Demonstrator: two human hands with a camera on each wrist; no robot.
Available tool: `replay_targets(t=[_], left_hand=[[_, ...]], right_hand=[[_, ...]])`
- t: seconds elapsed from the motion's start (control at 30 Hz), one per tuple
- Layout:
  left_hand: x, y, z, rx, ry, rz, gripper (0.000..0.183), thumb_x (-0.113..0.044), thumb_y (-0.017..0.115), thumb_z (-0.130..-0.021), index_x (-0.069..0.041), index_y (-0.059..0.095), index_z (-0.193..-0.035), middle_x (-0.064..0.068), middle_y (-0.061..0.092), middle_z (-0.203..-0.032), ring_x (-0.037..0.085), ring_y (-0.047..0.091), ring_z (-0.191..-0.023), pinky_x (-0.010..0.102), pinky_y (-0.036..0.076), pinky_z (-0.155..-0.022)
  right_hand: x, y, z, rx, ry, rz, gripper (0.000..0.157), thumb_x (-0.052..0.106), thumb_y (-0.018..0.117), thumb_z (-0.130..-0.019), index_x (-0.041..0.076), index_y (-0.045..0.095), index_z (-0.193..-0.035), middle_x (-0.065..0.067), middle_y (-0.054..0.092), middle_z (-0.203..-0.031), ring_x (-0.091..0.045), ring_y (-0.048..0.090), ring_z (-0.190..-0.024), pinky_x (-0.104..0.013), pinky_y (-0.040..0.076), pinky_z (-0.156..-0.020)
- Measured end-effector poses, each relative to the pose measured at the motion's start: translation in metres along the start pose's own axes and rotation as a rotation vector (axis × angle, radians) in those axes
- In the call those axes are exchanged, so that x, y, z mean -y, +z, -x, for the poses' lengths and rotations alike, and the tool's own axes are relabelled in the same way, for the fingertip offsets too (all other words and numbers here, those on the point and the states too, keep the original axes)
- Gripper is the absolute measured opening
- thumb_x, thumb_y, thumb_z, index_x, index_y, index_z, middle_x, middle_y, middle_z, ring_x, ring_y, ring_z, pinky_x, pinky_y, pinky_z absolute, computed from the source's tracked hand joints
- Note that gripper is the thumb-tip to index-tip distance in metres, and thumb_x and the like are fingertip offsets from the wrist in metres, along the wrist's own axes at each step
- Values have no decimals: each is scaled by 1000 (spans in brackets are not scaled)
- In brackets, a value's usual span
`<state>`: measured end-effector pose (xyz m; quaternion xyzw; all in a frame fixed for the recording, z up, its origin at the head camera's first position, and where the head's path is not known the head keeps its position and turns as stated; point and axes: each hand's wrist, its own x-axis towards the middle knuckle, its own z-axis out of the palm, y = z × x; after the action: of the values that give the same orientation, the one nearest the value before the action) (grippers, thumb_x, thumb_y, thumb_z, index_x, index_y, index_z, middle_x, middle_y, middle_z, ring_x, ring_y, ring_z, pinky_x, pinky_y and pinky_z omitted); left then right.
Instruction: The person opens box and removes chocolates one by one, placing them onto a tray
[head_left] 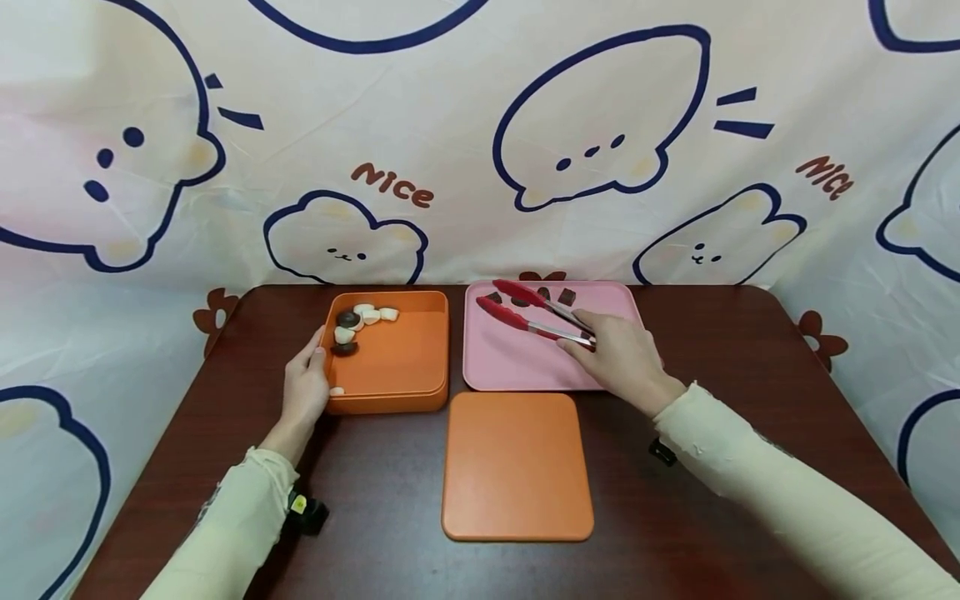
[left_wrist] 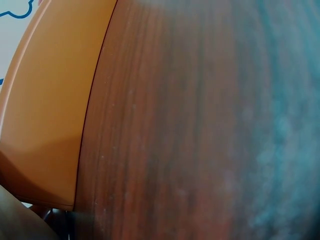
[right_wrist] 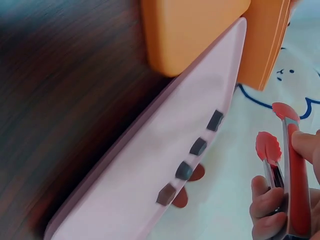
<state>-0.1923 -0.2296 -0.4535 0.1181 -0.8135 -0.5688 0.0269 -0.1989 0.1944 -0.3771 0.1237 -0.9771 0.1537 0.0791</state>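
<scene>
My left hand (head_left: 306, 385) holds the left side of an open orange box (head_left: 397, 358), fingers along its outer wall. White pieces (head_left: 371, 317) and dark brown pieces (head_left: 345, 348) lie inside, mostly toward its left. My right hand (head_left: 626, 354) grips tongs (head_left: 551, 329) with red tips above a pink tray (head_left: 525, 362). The tips stand apart; the right wrist view shows nothing between them. Several dark brown pieces (right_wrist: 183, 171) lie in a row along the tray's far edge. The left wrist view shows mainly the box's outer wall (left_wrist: 50, 110), with a bit of hand at lower left.
A flat orange square lid (head_left: 517, 467) lies on the dark wooden table (head_left: 382, 500), in front of the tray. Behind the table hangs a white cloth (head_left: 465, 100) with cartoon outlines. The box stands close to the tray's left edge.
</scene>
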Motion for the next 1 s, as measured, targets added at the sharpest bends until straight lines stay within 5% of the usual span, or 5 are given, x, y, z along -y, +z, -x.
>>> replay_targets(t=[0.77,1.0], left_hand=[[0,1,0,4,-2,-3,50,-24,24,-113,-20,22,-162,-2,21,-168,21,14,-158,45,15,-130],[0,-1,0,4,2,-10,50,-22,24,-113,-19,22,-162,-1,21,-168,22,15,-158,45,15,-130]], right_hand=[[60,27,-18,32,-54,-5,49,48,71,-92,19,67,-132,3,59,-68,-17,54,-64,-32,42,-48],[73,35,-25,48,-87,-25,34,48,73,-91,18,69,-105,5,55,-64,-14,51,-58,-29,37,-45]])
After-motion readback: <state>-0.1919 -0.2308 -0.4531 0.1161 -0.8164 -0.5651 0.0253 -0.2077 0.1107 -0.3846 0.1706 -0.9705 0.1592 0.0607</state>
